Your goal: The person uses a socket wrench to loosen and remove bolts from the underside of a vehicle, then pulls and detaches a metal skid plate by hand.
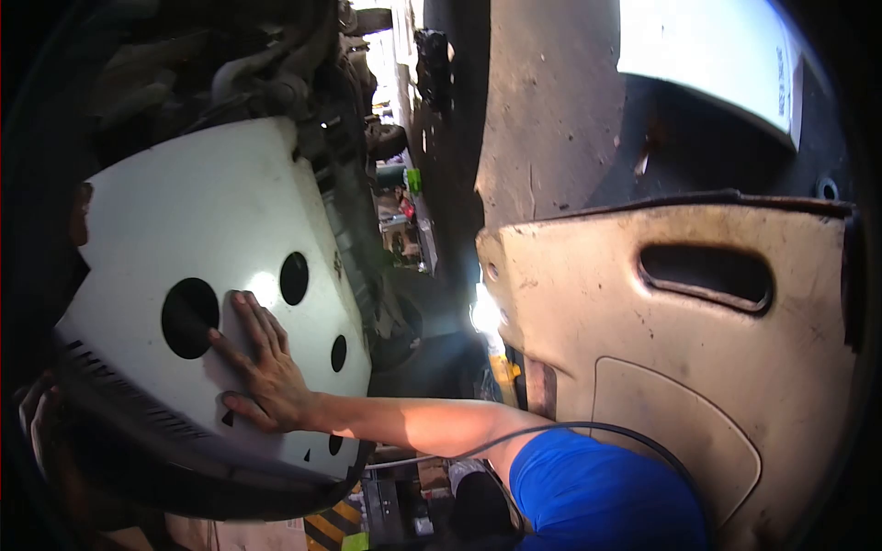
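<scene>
A white vehicle panel [211, 211] fills the left side of the view, with several round dark openings and black lettering along its lower left edge. My right hand [265, 376] lies on its face with fingers spread, just beside the largest opening. The arm, in a blue sleeve, crosses from the lower right. At the far left edge, in shadow, the curled fingers of my left hand [39, 413] show at the rim of the white panel. Most of that hand is hidden.
A dirty beige panel [634, 331] with an oblong slot stands on the right. A black cable [606, 426] crosses the sleeve. A bright lamp [485, 312] shines mid-view. Another white panel [707, 46] is at top right. Dark vehicle parts [276, 83] lie above the white panel.
</scene>
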Tool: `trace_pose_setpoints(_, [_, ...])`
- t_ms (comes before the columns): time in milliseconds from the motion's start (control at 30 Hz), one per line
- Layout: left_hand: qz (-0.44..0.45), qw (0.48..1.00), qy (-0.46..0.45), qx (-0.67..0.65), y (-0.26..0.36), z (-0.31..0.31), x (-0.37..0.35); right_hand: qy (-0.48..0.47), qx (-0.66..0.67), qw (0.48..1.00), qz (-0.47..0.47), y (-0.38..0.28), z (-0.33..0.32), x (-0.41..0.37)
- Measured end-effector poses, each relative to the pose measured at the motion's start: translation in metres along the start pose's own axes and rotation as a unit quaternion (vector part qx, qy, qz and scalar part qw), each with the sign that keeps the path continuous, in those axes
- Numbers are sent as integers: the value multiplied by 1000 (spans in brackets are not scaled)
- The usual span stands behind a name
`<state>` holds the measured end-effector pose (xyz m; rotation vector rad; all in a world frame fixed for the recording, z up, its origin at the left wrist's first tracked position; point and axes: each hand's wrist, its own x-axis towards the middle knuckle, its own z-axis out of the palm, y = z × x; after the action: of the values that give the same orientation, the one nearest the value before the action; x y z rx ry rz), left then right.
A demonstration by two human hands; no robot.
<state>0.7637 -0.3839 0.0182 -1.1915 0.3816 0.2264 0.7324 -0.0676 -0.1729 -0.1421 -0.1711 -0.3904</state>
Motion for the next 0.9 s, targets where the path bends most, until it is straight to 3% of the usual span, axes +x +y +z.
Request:
trace_pose_setpoints(133, [-117,991,-31,-54,-18,11,-20,11,-1,1000,-7,-1,-1,1])
trace_pose_setpoints(200, [-58,998,13,-15,-14,19,-17,15,5,1000,-11,1,0,0])
trace_pose_setpoints(367, [113,993,8,-11,39,-19,40,23,3,1000,-6,0,3,-1])
trace_pose_setpoints(500, [68,996,-58,-11,48,-31,39,32,8,999,-10,0,4,-1])
trace_pose_setpoints(600, [25,999,-36,27,40,-25,20,36,12,999,-11,-1,3,0])
trace_pose_setpoints(700, [89,993,-16,80,31,-16,20,29,9,1000,-5,-2,2,0])
trace_pose_setpoints(767, [84,992,8,97,18,-1,9,35,11,999,-10,-1,2,-1])
trace_pose_setpoints(900, [36,999,16,-30,47,-14,39,34,9,999,-14,0,2,-1])
